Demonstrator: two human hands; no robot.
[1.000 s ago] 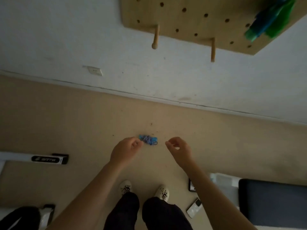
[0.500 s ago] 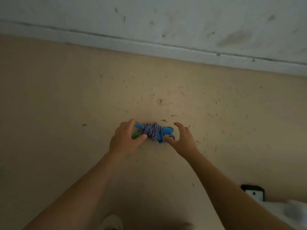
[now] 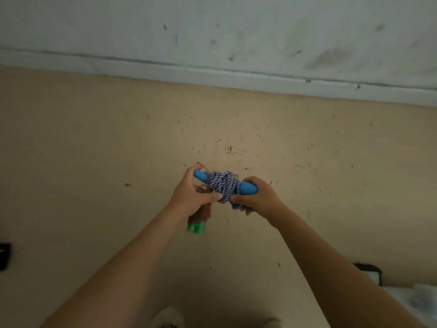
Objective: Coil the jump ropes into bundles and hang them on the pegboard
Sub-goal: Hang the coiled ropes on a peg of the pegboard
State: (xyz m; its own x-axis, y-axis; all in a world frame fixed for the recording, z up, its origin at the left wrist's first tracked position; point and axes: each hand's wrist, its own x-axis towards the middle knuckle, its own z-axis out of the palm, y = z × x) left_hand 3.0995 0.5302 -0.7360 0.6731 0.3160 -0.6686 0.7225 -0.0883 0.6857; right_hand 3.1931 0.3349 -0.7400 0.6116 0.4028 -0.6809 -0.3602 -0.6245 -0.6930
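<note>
A pale tan floor [image 3: 94, 162] filled most of the head view, meeting a scuffed white wall [image 3: 212, 31] along a baseboard [image 3: 236, 78], and two bare forearms reached in from below toward the middle. The left hand [image 3: 189, 196] and the right hand [image 3: 259, 197] both had their fingers curled round a blue jump rope [image 3: 223, 185], which was lifted clear of the floor between them: the left gripped the handle end at its side, the right closed over the other handle end and some trailing cord. The blue-and-white cord sat wound in a tight knot-like bundle around the two blue handles. By the look of it this rope was already coiled, so the step in hand was picking it up; the next move would call for rising and looping the bundle over a peg. The pegboard was out of view. A green-tipped bundle [image 3: 196, 227] showed under the left wrist, dim and partly covered, and whether the left hand held it could not be told. A dark object [image 3: 4, 255] was cut off at the left edge.
</note>
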